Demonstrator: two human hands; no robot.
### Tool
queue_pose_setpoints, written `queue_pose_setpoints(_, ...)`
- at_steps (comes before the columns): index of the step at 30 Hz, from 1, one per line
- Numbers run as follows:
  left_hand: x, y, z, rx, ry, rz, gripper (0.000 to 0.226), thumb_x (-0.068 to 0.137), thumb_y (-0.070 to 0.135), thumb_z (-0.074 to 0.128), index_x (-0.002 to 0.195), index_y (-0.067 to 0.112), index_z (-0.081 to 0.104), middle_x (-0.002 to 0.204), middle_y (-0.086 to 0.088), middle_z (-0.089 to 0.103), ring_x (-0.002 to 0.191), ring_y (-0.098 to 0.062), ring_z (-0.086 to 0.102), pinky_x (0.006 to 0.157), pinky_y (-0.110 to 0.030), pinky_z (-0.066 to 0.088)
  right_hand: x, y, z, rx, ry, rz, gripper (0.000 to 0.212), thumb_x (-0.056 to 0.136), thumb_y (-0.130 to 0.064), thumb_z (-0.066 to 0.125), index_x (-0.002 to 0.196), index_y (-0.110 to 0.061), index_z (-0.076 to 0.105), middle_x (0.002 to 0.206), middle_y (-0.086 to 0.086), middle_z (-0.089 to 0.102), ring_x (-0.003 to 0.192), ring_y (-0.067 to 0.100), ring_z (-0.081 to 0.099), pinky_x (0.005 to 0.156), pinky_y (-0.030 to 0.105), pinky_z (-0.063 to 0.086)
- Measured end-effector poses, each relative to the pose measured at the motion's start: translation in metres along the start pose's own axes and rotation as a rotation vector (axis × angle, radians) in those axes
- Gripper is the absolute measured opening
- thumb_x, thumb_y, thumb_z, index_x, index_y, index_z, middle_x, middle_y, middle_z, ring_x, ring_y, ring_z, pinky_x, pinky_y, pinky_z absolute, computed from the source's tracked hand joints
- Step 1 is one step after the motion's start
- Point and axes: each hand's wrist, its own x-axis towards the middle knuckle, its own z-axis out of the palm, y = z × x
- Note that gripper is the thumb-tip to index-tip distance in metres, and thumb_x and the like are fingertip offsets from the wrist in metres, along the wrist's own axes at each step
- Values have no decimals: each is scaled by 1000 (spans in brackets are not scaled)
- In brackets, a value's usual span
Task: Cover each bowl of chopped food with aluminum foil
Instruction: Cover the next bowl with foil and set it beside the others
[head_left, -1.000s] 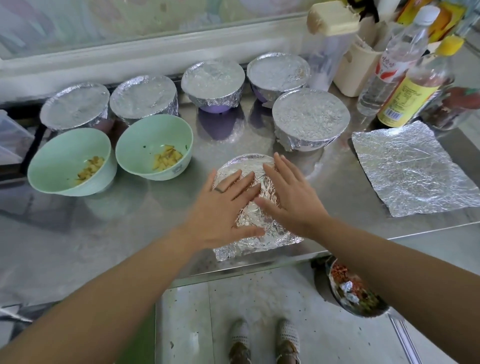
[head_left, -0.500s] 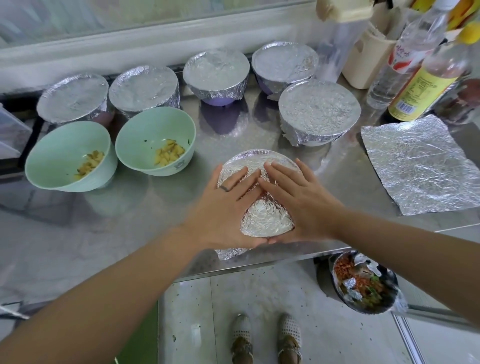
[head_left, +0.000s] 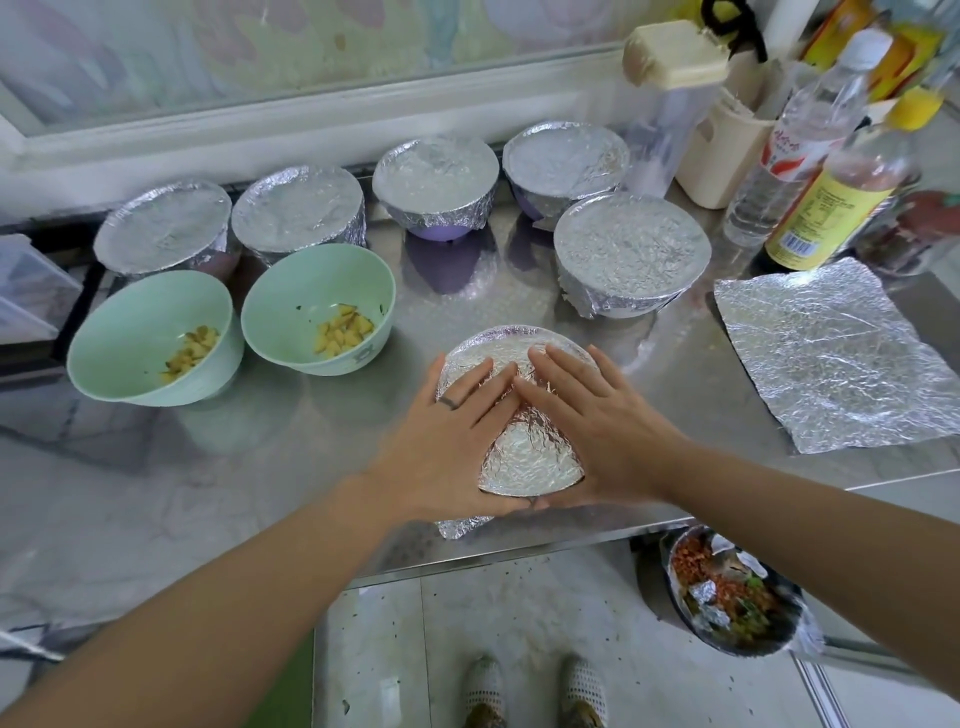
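Steel counter (head_left: 311, 441), foil sheet (head_left: 831, 353); tiled floor (head_left: 519, 613)

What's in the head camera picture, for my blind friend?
The left hand and right hand press flat on a foil-wrapped bowl near the counter edge. Two green bowls of chopped food stand uncovered at left, five covered bowls behind, a spare foil sheet at right.

Foil (head_left: 527, 457) hides what's beneath; yellow-capped bottle (head_left: 831, 208) blurred.
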Motion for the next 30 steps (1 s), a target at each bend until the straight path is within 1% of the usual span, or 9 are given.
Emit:
queue_pose_setpoints(7,1,-1,1,9,-52,6,115,73,92,34,153,9,39,163,-9,28,152,-27,24,118,-64,17,0,-1,0,12,-36,14,117,78,-96,23,163,-15,17,169,15,12,157,33,6,122,61,17)
queue_pose_setpoints(9,1,0,-5,35,-154,-28,129,67,98,28,158,7,23,168,-11,8,156,-26,3,121,-62,9,-1,1,-3,21,-58,16,124,74,-99,28,164,-16,7,170,16,2,157,34,-4,125,59,10)
queue_pose_setpoints(11,0,1,-14,15,-254,-110,143,54,107,10,160,11,-3,166,-7,-21,151,-23,-25,122,-58,-4,-5,3,-11,76,-78,48,133,66,-105,24,163,-20,-9,168,12,-18,154,29,-21,126,54,-2)
queue_pose_setpoints(13,-2,2,-20,-92,-243,-234,139,52,106,-1,158,17,-14,162,1,-33,146,-17,-36,122,-55,-10,-7,5,-19,154,-59,130,130,65,-106,14,161,-24,-17,166,5,-29,152,22,-30,126,52,-5)
queue_pose_setpoints(16,-7,11,-15,-210,-146,-338,110,76,92,1,160,22,-6,164,6,-25,150,-15,-28,123,-54,-5,-4,-3,-21,278,8,263,114,74,-98,2,162,-26,-10,167,-1,-24,152,16,-27,127,49,-3)
queue_pose_setpoints(18,-9,19,-5,-228,-71,-370,100,84,84,3,161,20,2,167,4,-17,152,-16,-23,125,-51,-2,4,-9,-14,319,26,329,109,79,-93,6,163,-25,-7,168,-2,-21,153,15,-24,127,46,-4)
queue_pose_setpoints(21,-9,28,9,-416,136,-506,94,89,75,16,159,13,17,169,-1,-2,154,-16,-14,126,-35,0,12,-15,-3,396,86,453,101,87,-80,32,163,-19,7,171,-1,-9,156,18,-7,125,39,10)
queue_pose_setpoints(24,-8,32,21,-615,351,-595,79,95,59,33,157,11,25,168,-1,8,155,-17,4,124,-34,13,14,-16,2,467,146,506,92,92,-62,56,162,-15,19,170,-1,8,154,20,10,123,34,16)
queue_pose_setpoints(30,0,46,28,-1108,603,-848,62,99,35,45,157,22,27,161,11,29,147,-1,25,123,-31,23,15,-16,5,513,171,556,103,78,-79,36,160,-16,26,167,-2,20,152,19,19,121,32,19)
